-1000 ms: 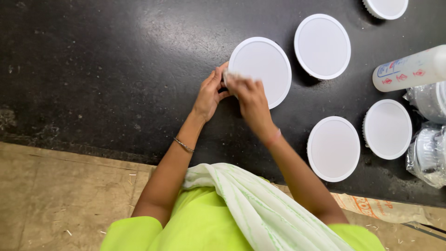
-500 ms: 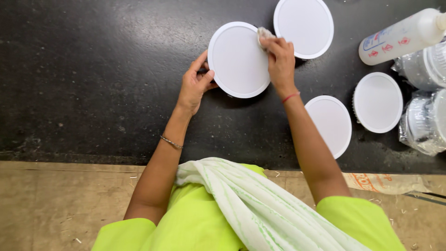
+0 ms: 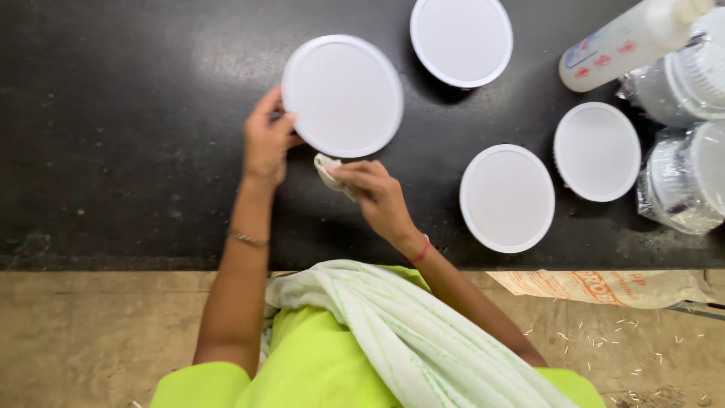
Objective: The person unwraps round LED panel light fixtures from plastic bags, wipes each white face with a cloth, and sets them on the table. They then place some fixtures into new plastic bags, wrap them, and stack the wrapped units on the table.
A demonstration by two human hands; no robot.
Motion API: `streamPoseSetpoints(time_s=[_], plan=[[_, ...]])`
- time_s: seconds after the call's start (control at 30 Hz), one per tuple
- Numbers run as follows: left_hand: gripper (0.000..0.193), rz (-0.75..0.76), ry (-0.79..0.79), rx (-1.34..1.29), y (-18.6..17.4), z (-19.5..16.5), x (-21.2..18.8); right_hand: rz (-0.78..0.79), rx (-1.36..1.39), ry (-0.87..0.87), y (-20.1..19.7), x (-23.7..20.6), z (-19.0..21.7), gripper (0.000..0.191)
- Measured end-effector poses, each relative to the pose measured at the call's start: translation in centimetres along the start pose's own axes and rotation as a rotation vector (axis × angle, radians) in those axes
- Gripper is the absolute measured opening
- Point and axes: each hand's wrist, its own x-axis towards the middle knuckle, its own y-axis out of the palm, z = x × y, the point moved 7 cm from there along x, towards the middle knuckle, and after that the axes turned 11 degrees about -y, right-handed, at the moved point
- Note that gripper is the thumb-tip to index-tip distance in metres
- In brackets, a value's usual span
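A round white disc [image 3: 343, 94] lies on the black tabletop [image 3: 121, 128]. My left hand [image 3: 266, 140] grips its lower left rim. My right hand [image 3: 376, 195] is closed on a small white cloth [image 3: 328, 169] just below the disc's lower edge, the cloth touching or nearly touching the rim.
Three more white discs lie on the black tabletop: one at the top [image 3: 461, 39], one right of my right hand [image 3: 507, 198], one further right [image 3: 596, 151]. A white squeeze bottle [image 3: 623, 41] lies at the top right above plastic-wrapped stacks [image 3: 683, 143]. A printed sack [image 3: 604, 285] lies on the floor.
My right hand with the cloth has come down from the disc's upper right edge to its lower edge. My left hand keeps hold of the left rim.
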Motion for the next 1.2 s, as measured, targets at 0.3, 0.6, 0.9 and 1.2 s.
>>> streamPoseSetpoints(time_s=[0.3,0.6,0.9,1.2], plan=[[0.053,-0.834,0.61,0.924,-5.5,-8.7,-4.1,-0.142,0.122,0.249,-10.7,-6.7,-2.8,0.035],[0.064,-0.038,-0.119,0.0,22.7,8.8,9.5,-0.24,0.119,0.192,-16.6,-5.9,-3.9,0.026],[0.068,0.051,0.008,-0.018,18.6,6.5,8.2,-0.172,-0.265,0.017,-20.9,-0.9,-6.3,0.036],[0.062,0.163,-0.14,-0.212,13.5,4.6,4.3,0.298,-0.465,-0.34,-11.0,7.1,-7.6,0.048]])
